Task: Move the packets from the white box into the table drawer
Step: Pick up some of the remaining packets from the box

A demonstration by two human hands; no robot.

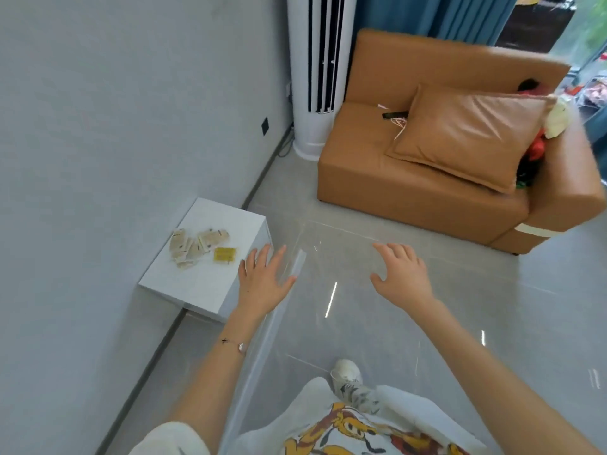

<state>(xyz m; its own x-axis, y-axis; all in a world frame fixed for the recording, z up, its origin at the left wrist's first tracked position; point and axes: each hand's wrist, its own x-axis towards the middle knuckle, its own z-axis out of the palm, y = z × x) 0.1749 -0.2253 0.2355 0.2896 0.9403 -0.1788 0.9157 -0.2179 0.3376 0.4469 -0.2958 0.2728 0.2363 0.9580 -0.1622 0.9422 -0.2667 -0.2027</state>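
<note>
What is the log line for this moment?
left hand open, near white box | right hand open, empty | packets on box, untouched

- Setting: a home living room.
- Upper right: tan sofa (410,195) with a matching cushion (469,133) lying on its seat.
- Top centre: white tower air conditioner (316,133) standing on the floor, beside a blue curtain (437,14).
- Left: plain wall with a socket (264,125) above the skirting.
- Lower right: glossy grey floor tiles (542,307).
</note>
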